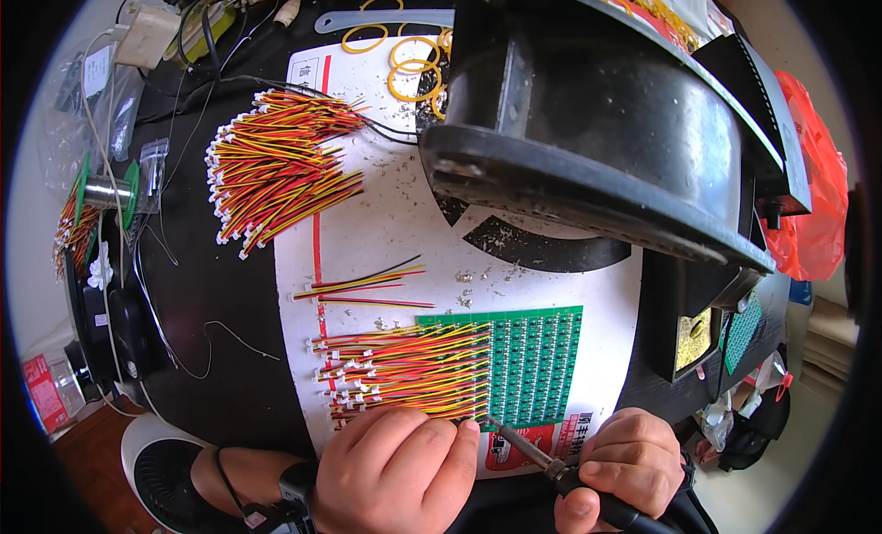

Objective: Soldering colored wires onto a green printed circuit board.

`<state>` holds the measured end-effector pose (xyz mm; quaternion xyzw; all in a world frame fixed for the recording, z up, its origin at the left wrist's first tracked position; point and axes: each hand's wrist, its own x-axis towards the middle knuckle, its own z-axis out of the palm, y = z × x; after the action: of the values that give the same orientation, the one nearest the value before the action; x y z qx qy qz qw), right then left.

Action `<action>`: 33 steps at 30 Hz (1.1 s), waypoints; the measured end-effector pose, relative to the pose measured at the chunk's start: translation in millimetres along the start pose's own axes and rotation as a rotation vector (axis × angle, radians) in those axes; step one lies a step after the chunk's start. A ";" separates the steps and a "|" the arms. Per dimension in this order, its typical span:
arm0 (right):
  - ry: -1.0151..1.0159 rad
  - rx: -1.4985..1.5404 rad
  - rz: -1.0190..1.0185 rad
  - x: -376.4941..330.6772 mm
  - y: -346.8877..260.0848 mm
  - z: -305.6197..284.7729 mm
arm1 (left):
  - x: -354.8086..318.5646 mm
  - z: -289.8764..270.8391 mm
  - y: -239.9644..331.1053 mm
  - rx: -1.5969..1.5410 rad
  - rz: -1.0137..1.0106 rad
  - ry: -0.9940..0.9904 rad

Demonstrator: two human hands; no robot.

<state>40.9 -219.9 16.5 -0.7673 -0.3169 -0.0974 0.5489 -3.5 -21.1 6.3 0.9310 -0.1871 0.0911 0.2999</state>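
Green circuit panel (528,364), soldering partway along
Left hand (395,470) pins wire leads (413,369); right hand (629,465) grips soldering iron (528,449); upper rows look wired; loose bundle (276,166) waits.

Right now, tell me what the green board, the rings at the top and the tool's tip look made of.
Green board: rigid circuit laminate, matte green, with rows of small pads. Yellow rings: probably rubber bands, thin, dull and slightly uneven loops. Soldering iron tip, held in the right hand: metal, grey and dulled, likely from heat.
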 end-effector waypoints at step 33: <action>-0.003 0.008 -0.008 -0.5 -0.2 -1.1 | -0.4 -0.2 0.6 0.001 0.006 -0.007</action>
<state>40.5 -221.0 16.9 -0.7638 -0.3213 -0.0974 0.5512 -4.1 -21.4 6.7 0.9309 -0.1910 0.0889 0.2983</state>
